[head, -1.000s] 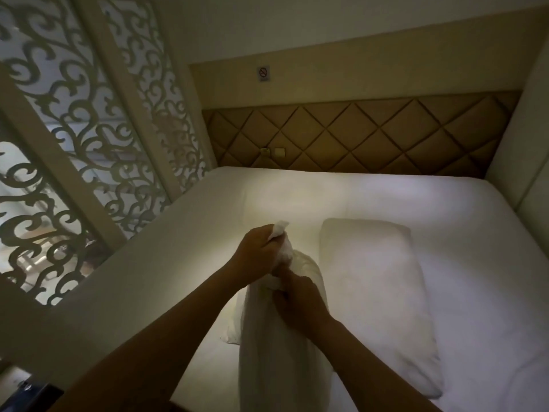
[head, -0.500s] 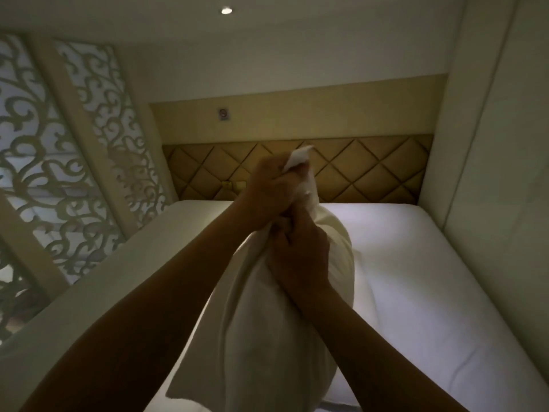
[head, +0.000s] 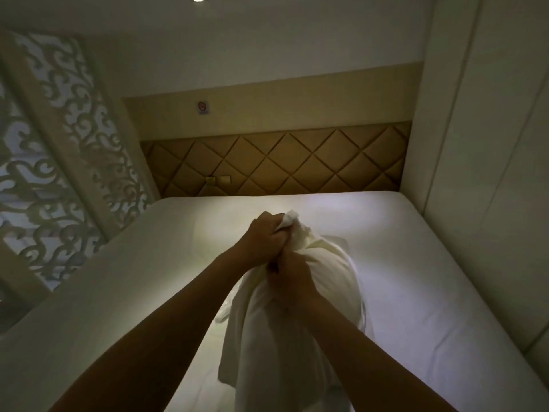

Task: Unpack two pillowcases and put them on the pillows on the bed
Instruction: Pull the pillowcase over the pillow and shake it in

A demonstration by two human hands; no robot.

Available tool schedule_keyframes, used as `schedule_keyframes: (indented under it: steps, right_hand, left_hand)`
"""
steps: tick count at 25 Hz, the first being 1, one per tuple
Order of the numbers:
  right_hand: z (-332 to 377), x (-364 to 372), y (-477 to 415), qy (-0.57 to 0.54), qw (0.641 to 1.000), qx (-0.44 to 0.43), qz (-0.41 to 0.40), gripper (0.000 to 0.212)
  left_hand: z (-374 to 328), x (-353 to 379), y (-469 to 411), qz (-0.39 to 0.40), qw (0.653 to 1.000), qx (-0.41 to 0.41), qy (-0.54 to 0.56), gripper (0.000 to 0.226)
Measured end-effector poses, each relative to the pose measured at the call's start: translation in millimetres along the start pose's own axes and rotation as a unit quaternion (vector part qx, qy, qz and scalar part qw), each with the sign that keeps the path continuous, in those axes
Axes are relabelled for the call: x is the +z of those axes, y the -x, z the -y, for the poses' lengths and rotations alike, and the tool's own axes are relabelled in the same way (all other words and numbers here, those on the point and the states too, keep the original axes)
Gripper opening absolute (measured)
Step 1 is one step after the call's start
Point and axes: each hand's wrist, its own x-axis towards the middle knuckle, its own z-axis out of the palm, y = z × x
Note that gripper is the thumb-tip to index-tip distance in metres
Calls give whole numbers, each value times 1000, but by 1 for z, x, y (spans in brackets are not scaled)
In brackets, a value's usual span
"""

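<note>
A white pillow inside a white pillowcase (head: 297, 337) hangs upright over the bed (head: 416, 292), held by its top end. My left hand (head: 264, 236) grips the bunched top corner of the pillowcase, with a bit of fabric poking out above the fist. Just below it, my right hand (head: 292, 278) grips the gathered cloth. A loose flap of the case hangs down on the left side. The second pillow is mostly hidden behind the held one; only a corner (head: 338, 240) shows.
A quilted tan headboard (head: 282, 162) with two small switches runs along the far wall. A carved lattice screen (head: 59, 162) borders the bed on the left. A pale panelled wall (head: 490, 173) closes the right side.
The pillow was lifted high in front of the headboard half a second ago and has come back down toward the bed. Both hands keep their hold on the top.
</note>
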Motion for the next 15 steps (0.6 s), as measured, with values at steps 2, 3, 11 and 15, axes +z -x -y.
schedule_keyframes:
  steps: [2, 3, 11, 15]
  right_hand:
    - [-3, -3, 3, -102, 994, 29, -4, 29]
    - [-4, -6, 6, -165, 985, 52, 17, 33]
    - [-47, -19, 18, -285, 954, 60, 70, 39]
    - [-69, -18, 17, -182, 980, 32, 70, 47]
  left_hand:
    - [7, 1, 3, 72, 995, -61, 43, 37]
    - [11, 1, 7, 120, 983, -100, 96, 53]
    - [35, 40, 28, 164, 972, -113, 126, 56]
    - [34, 61, 27, 188, 961, -133, 151, 34]
